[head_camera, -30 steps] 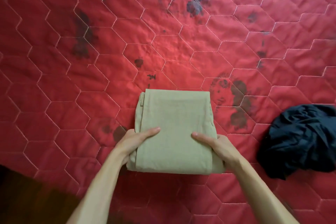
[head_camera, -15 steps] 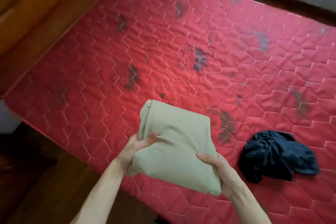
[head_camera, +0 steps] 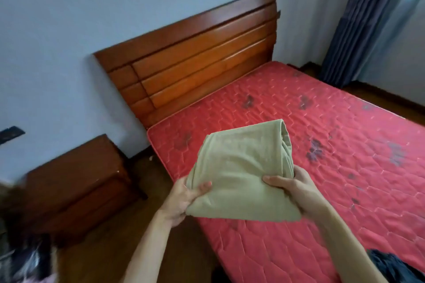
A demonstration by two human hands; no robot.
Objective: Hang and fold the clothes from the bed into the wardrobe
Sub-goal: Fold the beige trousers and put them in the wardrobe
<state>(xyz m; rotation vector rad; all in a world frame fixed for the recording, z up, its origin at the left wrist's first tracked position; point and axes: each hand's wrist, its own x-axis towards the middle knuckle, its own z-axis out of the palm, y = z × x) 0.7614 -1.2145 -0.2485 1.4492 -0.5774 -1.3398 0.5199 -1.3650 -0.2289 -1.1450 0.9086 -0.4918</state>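
Khaki bundle [head_camera: 239, 174] in left hand [head_camera: 181, 200], right hand [head_camera: 296, 188] (mattress [head_camera: 345, 145] below, nightstand [head_camera: 76, 181] left).

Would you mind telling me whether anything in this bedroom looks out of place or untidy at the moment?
Only the dark garment stands out: it lies crumpled and unfolded on the mattress. The khaki garment is neatly folded, held between the left hand and right hand.

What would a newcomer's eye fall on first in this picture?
First, the folded beige garment in the middle, gripped at its near corners by the left hand and the right hand. Behind it, the red quilted mattress fills the right side, with the wooden headboard at upper centre. A dark garment shows at the bottom right edge.
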